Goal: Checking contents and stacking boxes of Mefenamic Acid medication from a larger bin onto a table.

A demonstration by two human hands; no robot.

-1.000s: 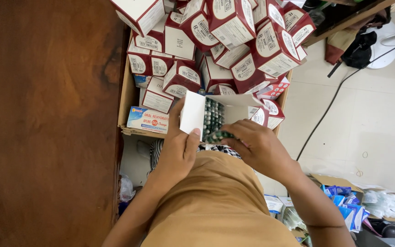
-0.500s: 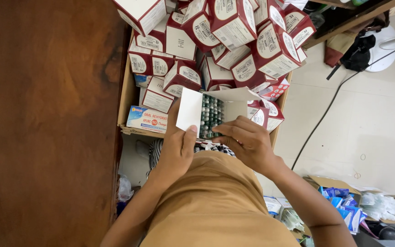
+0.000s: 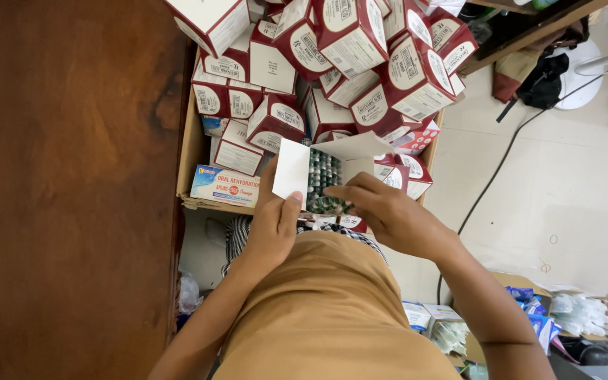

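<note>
Carton [image 3: 332,179], small and white, sits open between both hands just above the person's lap, its flaps splayed and a stack of green-tinted blister strips [image 3: 324,184] showing inside. The left hand [image 3: 274,224] grips the carton's left side, thumb pressed on the raised flap [image 3: 291,171] and the other fingers wrapped behind, out of sight. The right hand [image 3: 388,214] reaches in from the right, its fingers [image 3: 350,193] curled together over the lower end of the strips, touching them; whether they pinch a strip or only press on the stack I cannot tell.

Risk starts at the open mouth. The strips look loosely packed and the carton tilts toward the person, so a slack left grip or a quick pull by the right hand could, I judge, let several strips slide out onto the lap or the floor [image 3: 564,183]. The thin flap under the thumb could crease or tear if squeezed harder.

Just beyond the carton a crate [image 3: 193,151] is heaped with red-and-white boxes [image 3: 360,42], stacked unevenly and leaning at many angles, some above its rim. A nudge from the carton or an elbow would likely bring a few tumbling down. A flat blue-and-white packet [image 3: 225,186] lies at the crate's near edge. The dark wooden surface [image 3: 72,190] runs along the left; a black cable [image 3: 501,165] trails over the floor on the right.
</note>
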